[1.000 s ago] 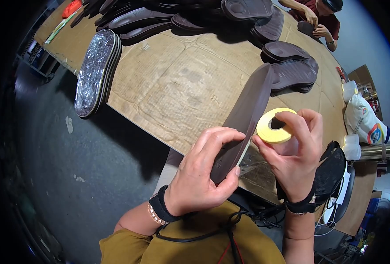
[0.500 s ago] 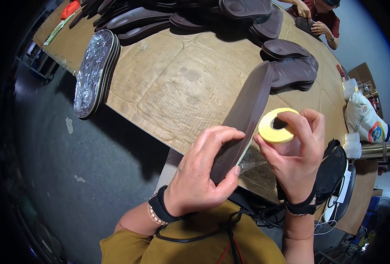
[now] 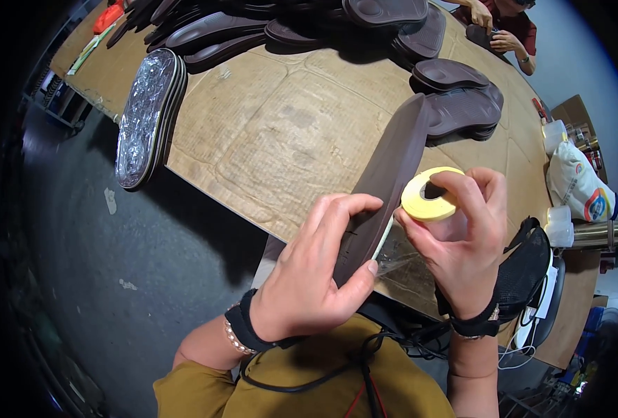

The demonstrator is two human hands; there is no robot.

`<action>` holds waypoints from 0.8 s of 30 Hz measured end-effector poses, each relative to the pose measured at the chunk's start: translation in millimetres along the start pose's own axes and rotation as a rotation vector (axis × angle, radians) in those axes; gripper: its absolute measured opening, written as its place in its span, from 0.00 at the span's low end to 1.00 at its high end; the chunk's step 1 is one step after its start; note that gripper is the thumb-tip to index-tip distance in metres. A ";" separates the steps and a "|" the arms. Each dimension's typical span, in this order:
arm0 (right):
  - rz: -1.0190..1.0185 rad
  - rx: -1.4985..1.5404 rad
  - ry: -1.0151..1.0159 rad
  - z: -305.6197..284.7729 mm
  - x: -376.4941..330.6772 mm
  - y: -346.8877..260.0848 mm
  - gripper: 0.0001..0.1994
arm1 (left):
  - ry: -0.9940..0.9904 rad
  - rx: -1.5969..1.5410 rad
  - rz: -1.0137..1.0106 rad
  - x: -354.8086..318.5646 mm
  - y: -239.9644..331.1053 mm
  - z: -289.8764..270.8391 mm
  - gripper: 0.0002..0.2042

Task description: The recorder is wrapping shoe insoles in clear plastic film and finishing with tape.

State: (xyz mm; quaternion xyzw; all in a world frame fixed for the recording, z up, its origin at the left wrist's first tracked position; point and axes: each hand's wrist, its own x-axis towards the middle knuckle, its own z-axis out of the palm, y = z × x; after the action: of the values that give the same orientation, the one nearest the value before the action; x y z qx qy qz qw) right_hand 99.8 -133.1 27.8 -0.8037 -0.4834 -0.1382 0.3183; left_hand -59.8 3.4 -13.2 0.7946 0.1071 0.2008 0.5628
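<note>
A dark brown shoe sole (image 3: pixel 391 160) is held tilted up on its edge above the near side of the table. My left hand (image 3: pixel 305 279) grips its near end, thumb on the edge and fingers over the face. A narrow pale strip (image 3: pixel 383 238) runs along the sole's edge beside my thumb. My right hand (image 3: pixel 475 244) pinches a yellow roll of tape (image 3: pixel 415 203) close to the right of that edge, index finger at the roll's hole. Thin clear film (image 3: pixel 399 262) shows below the roll.
More brown soles (image 3: pixel 218 31) are heaped along the far side of the cardboard-covered table (image 3: pixel 274 139), and a smaller stack (image 3: pixel 462 111) lies at the right. Clear-wrapped soles (image 3: pixel 141 125) overhang the left edge. A co-worker (image 3: pixel 507 38) handles a sole at the far right.
My right hand and the tape roll have shifted slightly left and up along the sole's edge. My left fingers have moved a little, still holding the sole.
</note>
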 end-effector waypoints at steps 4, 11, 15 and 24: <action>0.006 -0.003 0.005 1.5 -0.1 2.1 0.24 | -0.105 0.095 -0.038 13.8 4.6 -8.5 0.31; 0.013 0.019 0.016 -0.2 -0.3 3.4 0.25 | -0.155 0.150 -0.141 42.2 7.3 -11.4 0.32; 0.010 0.013 0.036 -1.5 -0.2 4.5 0.25 | -0.169 0.172 -0.115 44.4 8.1 -11.0 0.33; 0.015 0.001 0.024 -3.1 0.8 6.7 0.25 | -0.158 0.168 -0.113 41.0 6.2 -10.4 0.32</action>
State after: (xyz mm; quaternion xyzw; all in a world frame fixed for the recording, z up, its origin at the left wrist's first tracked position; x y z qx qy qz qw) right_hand 106.3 -136.7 28.0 -0.8054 -0.4736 -0.1455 0.3254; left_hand -27.9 26.4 3.6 0.8451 0.1234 0.0958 0.5113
